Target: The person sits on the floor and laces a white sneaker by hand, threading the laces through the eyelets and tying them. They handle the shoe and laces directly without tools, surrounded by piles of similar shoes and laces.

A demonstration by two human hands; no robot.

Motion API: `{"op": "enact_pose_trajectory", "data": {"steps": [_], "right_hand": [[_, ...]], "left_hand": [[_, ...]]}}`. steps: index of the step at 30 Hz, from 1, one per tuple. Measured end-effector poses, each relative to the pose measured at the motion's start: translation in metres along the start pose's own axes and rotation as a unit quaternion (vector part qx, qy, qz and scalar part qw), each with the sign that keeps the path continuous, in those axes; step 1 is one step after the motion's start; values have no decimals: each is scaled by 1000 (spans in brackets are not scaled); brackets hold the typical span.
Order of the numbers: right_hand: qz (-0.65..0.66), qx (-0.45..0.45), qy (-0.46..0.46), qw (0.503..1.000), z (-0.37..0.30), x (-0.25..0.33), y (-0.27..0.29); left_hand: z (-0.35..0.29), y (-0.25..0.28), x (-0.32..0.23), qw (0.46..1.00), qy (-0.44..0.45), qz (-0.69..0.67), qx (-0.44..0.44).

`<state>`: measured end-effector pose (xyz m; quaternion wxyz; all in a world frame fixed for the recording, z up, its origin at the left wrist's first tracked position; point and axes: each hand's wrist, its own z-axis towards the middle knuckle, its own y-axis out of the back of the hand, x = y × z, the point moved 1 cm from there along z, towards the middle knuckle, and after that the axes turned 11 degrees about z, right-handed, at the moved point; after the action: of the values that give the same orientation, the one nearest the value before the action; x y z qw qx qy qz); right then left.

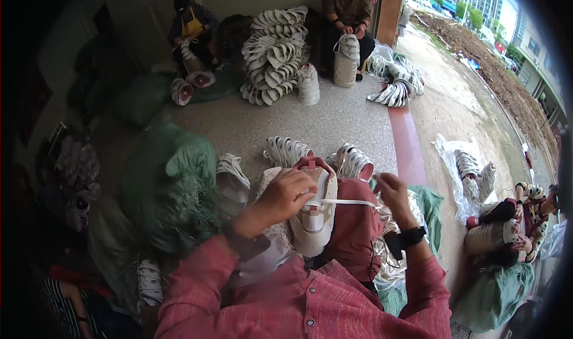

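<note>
A white and beige shoe upper [312, 234] with a dark pink collar lies on my lap, toe end toward me. A flat white shoelace [349, 202] crosses it and stretches right toward my right hand [394, 197]. The fingers of that hand are closed around the lace near its end. Over the upper's left side, my left hand [280, 194] has its fingers bent and pressed together by the lacing holes. What those fingertips pinch is hidden.
Stacked uppers [286, 151] stand just beyond my knees. A green sack [170, 190] bulges at left; white laces [391, 252] heap beside my right leg. Farther back, a tall pile of uppers [271, 58] rises between two seated people. Another person [525, 225] sits at right.
</note>
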<state>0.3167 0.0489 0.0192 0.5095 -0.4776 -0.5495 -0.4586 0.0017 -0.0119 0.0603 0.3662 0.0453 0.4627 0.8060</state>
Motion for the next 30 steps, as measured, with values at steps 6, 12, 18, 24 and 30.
{"op": "enact_pose_trajectory", "data": {"steps": [6, 12, 18, 24, 30], "right_hand": [[-246, 151, 189, 938, -13, -22, -66], [-145, 228, 22, 962, -43, 1, -65], [-88, 180, 47, 979, -41, -5, -65], [-79, 213, 57, 972, -40, 1, -72], [-59, 199, -121, 971, -40, 17, -75]], "left_hand": [[18, -49, 11, 986, 53, -126, 99], [24, -47, 17, 957, 97, -194, 194], [29, -50, 20, 938, 92, -194, 273], [32, -48, 17, 908, 147, -233, 315], [32, -46, 15, 907, 156, -223, 323]]}}
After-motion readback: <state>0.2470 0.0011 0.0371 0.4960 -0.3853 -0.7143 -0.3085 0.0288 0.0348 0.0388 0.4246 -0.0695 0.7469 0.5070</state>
